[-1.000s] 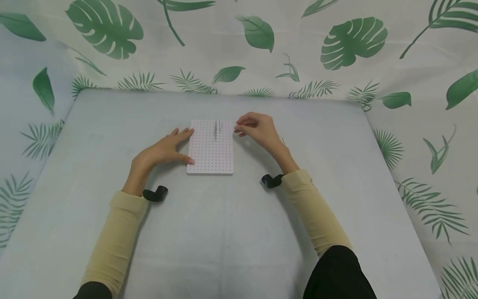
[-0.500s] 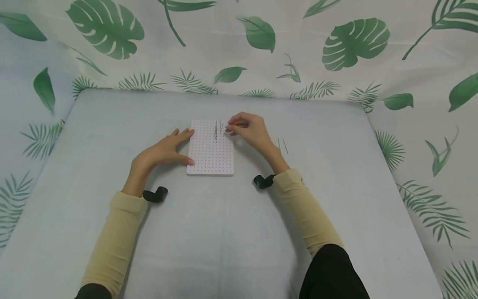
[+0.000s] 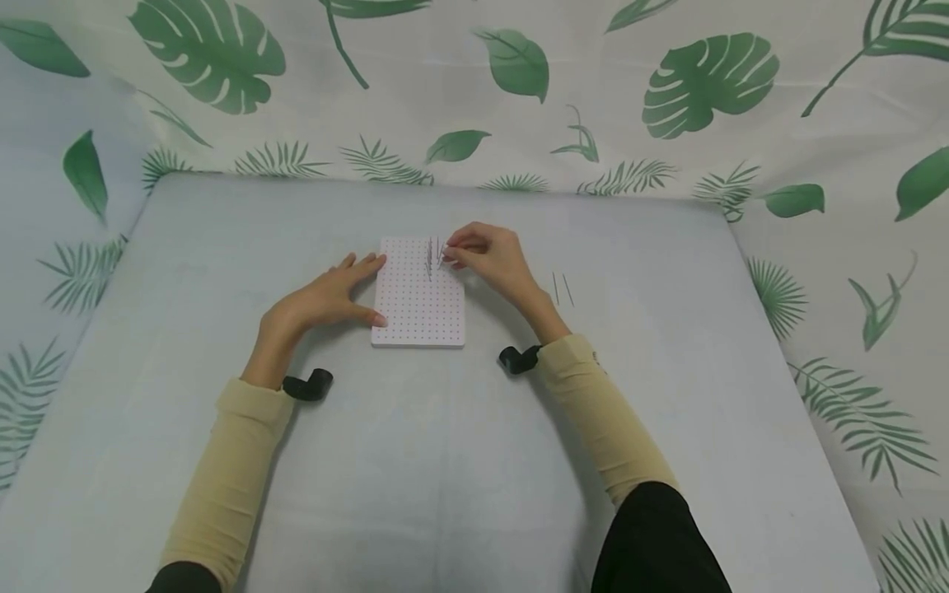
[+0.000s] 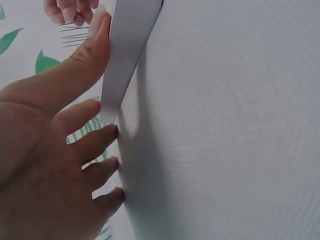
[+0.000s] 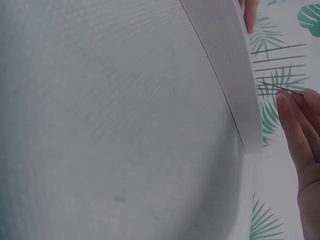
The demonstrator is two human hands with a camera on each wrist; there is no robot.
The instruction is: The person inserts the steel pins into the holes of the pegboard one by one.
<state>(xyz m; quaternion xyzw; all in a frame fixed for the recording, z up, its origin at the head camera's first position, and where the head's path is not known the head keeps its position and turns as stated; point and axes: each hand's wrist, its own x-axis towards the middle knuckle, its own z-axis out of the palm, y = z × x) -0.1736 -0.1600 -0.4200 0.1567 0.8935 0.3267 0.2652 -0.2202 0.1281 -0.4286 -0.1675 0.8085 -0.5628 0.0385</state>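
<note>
A white board [image 3: 415,309] with a grid of small holes lies on the table. Several thin dark needles [image 3: 429,257] stand upright near its back right part. My left hand [image 3: 322,296] rests against the board's left side, fingers spread, with the thumb on the front left and a fingertip at the back left. Over the board's right edge, my right hand [image 3: 489,255] pinches a needle [image 5: 270,86] between thumb and fingertips. In the right wrist view that needle slants across the standing row, its far end close to the board's face.
Two loose needles [image 3: 561,288] lie on the white table [image 3: 445,461], right of the board and close to my right wrist. Black wrist cameras [image 3: 310,385] stick out from both sleeves. A leaf-patterned cloth [image 3: 578,74] hangs behind the table.
My right hand has moved left from beside the board to over its right part, carrying the needle. The two loose needles have come into sight. My left hand has stayed put.
</note>
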